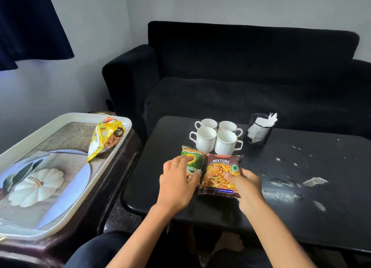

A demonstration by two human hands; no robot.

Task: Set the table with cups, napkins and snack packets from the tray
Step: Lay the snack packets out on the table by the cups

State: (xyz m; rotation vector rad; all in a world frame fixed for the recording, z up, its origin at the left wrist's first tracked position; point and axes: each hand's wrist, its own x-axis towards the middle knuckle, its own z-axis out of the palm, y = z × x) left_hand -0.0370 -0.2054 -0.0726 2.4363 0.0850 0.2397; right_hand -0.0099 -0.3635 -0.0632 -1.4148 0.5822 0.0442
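Black and scuffed, the tabletop [301, 167] stands in front of a dark sofa [241, 77] and already carries four white cups [215, 135] clustered near its far edge, with a mesh holder of napkins [259, 130] just to their right. Two snack packets lie side by side just in front of the cups: a green packet [193, 157] and a brown "Mixture" packet [220, 173], their long edges touching or slightly overlapping.

To finish this step well, both packets should be squared up so they sit flat, labels up, parallel to each other and clear of the cups; light sliding pressure from above is likely enough, since the foil bags look puffy and would skid or crumple under a hard squeeze.

Reaching forward and palm-down, the left hand [178, 179] rests on the green packet with fingers nearly straight, pressing rather than grasping. From the other side, the right hand [245, 182] holds the brown packet at its right edge, thumb on top and fingers apparently curled beneath.

One yellow packet [105, 137] leans against the wall of the white tray [24, 149] on the left, so it looks like the next item to bring across.
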